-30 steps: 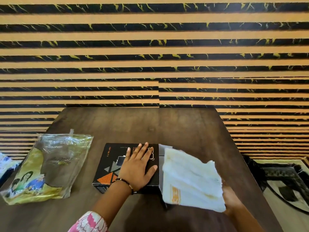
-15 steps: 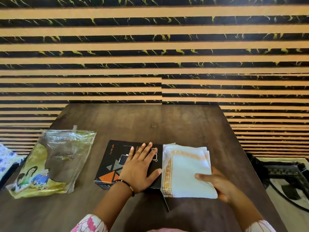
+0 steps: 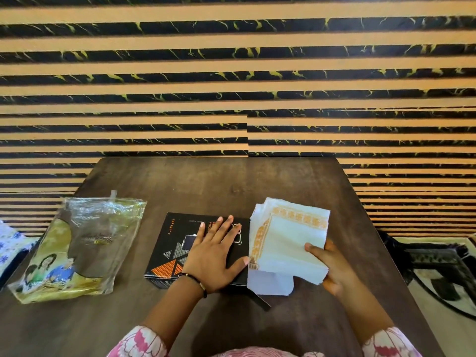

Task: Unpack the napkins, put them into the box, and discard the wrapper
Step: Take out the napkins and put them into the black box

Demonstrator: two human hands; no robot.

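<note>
Head view, left hand (image 3: 213, 256) flat on box (image 3: 167, 253), right hand (image 3: 332, 266) gripping napkins (image 3: 288, 240)

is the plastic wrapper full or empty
Empty: the wrapper lies flat and see-through on the table, while the napkins are in the right hand.

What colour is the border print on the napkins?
Orange, a repeating motif on white napkins, held in the right hand. Head view, the only one.
</note>
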